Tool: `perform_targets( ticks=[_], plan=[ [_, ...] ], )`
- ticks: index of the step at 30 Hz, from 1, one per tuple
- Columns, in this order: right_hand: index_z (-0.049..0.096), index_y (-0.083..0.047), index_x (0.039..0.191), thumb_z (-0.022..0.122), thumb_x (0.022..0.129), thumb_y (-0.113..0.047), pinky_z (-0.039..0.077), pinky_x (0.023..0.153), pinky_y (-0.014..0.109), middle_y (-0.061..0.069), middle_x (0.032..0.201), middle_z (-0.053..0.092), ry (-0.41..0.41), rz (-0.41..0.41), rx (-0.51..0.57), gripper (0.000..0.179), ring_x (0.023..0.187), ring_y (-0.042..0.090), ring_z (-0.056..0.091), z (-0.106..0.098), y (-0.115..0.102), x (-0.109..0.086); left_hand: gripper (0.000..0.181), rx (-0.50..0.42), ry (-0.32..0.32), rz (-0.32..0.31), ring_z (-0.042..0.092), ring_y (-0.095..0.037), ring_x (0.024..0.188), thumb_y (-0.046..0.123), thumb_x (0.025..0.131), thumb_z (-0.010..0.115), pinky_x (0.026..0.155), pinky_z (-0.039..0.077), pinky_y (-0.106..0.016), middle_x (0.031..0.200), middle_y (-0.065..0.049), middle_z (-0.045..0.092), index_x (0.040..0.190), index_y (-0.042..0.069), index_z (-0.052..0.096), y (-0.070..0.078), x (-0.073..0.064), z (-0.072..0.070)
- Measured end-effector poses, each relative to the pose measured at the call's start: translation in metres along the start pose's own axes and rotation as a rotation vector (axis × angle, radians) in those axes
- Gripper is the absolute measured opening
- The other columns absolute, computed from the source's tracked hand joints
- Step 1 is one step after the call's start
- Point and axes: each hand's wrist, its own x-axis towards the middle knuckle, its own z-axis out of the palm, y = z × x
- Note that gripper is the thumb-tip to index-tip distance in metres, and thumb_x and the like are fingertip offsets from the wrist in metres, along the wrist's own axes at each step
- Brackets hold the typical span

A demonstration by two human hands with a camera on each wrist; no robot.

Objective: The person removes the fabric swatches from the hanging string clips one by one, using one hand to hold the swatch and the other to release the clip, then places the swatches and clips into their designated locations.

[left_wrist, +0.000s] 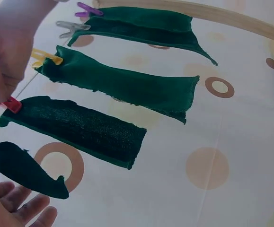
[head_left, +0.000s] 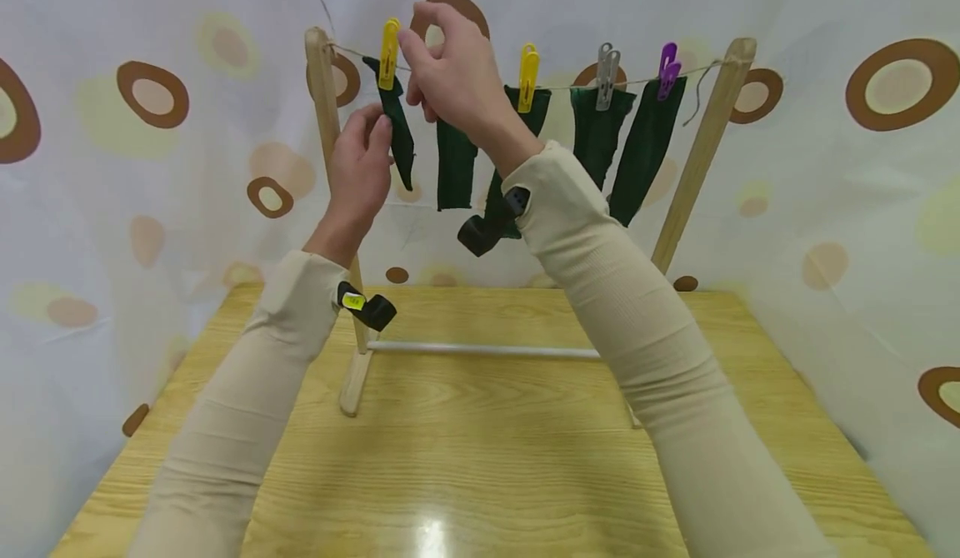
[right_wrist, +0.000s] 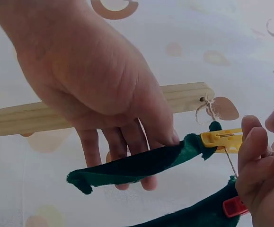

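A narrow dark green cloth strip hangs at the left end of a string, clipped by a yellow clothespin. My left hand is at this strip; the right wrist view shows its thumb touching the cloth near the top, the straight fingers behind it. Close beside the yellow clothespin is my right hand, fingers loosely bent, with nothing seen in its grasp. A red clothespin holds the neighbouring green strip; in the head view my right hand hides that pin.
Further right, more green strips hang from yellow, grey and purple clothespins. The string is tied between two wooden posts, joined low down by a pale rod. The rack stands on a wooden table before a patterned curtain.
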Motion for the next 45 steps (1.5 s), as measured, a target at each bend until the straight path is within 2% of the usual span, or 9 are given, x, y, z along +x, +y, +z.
perform_targets(
  ticks=[4, 8, 13, 15, 19, 25, 34, 39, 45],
  plan=[
    [0.039, -0.013, 0.147, 0.051, 0.1, -0.029, 0.049, 0.063, 0.025, 0.001, 0.062, 0.057, -0.028, 0.035, 0.068, 0.051, 0.047, 0.015, 0.05, 0.003, 0.001, 0.003, 0.043, -0.025, 0.003, -0.029, 0.048, -0.017, 0.114, 0.035, 0.105, 0.036, 0.1, 0.044, -0.031, 0.131, -0.007, 0.052, 0.14, 0.011, 0.044, 0.002, 0.001, 0.003],
    [0.047, -0.008, 0.141, 0.053, 0.099, -0.026, 0.048, 0.059, 0.025, 0.002, 0.061, 0.056, -0.034, 0.034, 0.103, 0.046, 0.047, 0.014, 0.047, 0.009, 0.004, 0.005, 0.042, -0.036, 0.043, -0.043, 0.048, -0.015, 0.099, 0.036, 0.104, 0.039, 0.09, 0.048, -0.029, 0.115, -0.007, 0.053, 0.134, 0.008, 0.05, 0.0, 0.0, 0.003],
    [0.054, -0.005, 0.132, 0.056, 0.098, -0.023, 0.044, 0.054, 0.024, 0.004, 0.062, 0.054, -0.038, 0.032, 0.13, 0.039, 0.048, 0.015, 0.046, 0.017, 0.004, 0.006, 0.035, -0.01, 0.094, -0.057, 0.05, -0.013, 0.08, 0.031, 0.102, 0.046, 0.076, 0.048, -0.023, 0.098, -0.003, 0.055, 0.122, 0.005, 0.059, -0.007, -0.001, 0.001],
    [0.055, -0.005, 0.13, 0.057, 0.097, -0.023, 0.042, 0.053, 0.024, 0.005, 0.063, 0.054, -0.036, 0.034, 0.138, 0.037, 0.049, 0.015, 0.045, 0.019, 0.004, 0.007, 0.032, -0.011, 0.108, -0.051, 0.05, -0.012, 0.078, 0.027, 0.101, 0.048, 0.073, 0.047, -0.021, 0.094, -0.003, 0.056, 0.118, 0.003, 0.061, -0.009, 0.0, 0.0],
    [0.056, -0.005, 0.126, 0.056, 0.098, -0.024, 0.039, 0.051, 0.023, 0.004, 0.063, 0.054, -0.027, 0.041, 0.137, 0.034, 0.05, 0.015, 0.045, 0.02, 0.003, 0.008, 0.028, -0.042, 0.124, -0.017, 0.051, -0.01, 0.081, 0.021, 0.1, 0.05, 0.075, 0.047, -0.02, 0.095, -0.004, 0.057, 0.114, 0.0, 0.061, -0.012, 0.003, -0.003],
    [0.055, -0.005, 0.118, 0.053, 0.099, -0.024, 0.04, 0.053, 0.024, 0.003, 0.064, 0.055, -0.006, 0.031, 0.114, 0.027, 0.051, 0.015, 0.047, 0.018, 0.005, 0.01, 0.026, -0.084, 0.11, 0.032, 0.054, -0.011, 0.083, 0.015, 0.1, 0.051, 0.079, 0.048, -0.02, 0.098, -0.008, 0.059, 0.114, -0.004, 0.061, -0.009, 0.002, -0.004],
    [0.048, -0.008, 0.107, 0.051, 0.1, -0.02, 0.051, 0.065, 0.025, 0.005, 0.072, 0.058, 0.004, -0.007, 0.153, 0.014, 0.052, 0.016, 0.052, 0.013, 0.002, 0.011, 0.024, -0.066, 0.099, 0.01, 0.053, -0.014, 0.084, 0.019, 0.099, 0.053, 0.079, 0.049, -0.021, 0.097, -0.008, 0.06, 0.111, 0.0, 0.062, -0.003, 0.003, -0.002],
    [0.049, -0.006, 0.107, 0.049, 0.1, -0.019, 0.049, 0.062, 0.023, 0.005, 0.069, 0.056, 0.019, -0.033, 0.187, 0.014, 0.051, 0.016, 0.05, 0.008, 0.001, 0.012, 0.025, -0.057, 0.094, 0.012, 0.052, -0.013, 0.084, 0.019, 0.099, 0.053, 0.077, 0.047, -0.021, 0.096, -0.006, 0.059, 0.111, 0.0, 0.062, 0.005, 0.003, 0.001],
    [0.048, -0.011, 0.105, 0.048, 0.1, -0.018, 0.049, 0.061, 0.023, 0.006, 0.069, 0.052, 0.021, -0.029, 0.275, 0.008, 0.051, 0.016, 0.048, 0.005, 0.004, 0.012, 0.026, -0.033, 0.084, -0.01, 0.051, -0.013, 0.085, 0.02, 0.099, 0.053, 0.078, 0.046, -0.021, 0.097, -0.006, 0.059, 0.113, 0.001, 0.062, 0.006, 0.001, 0.003]
  ],
)
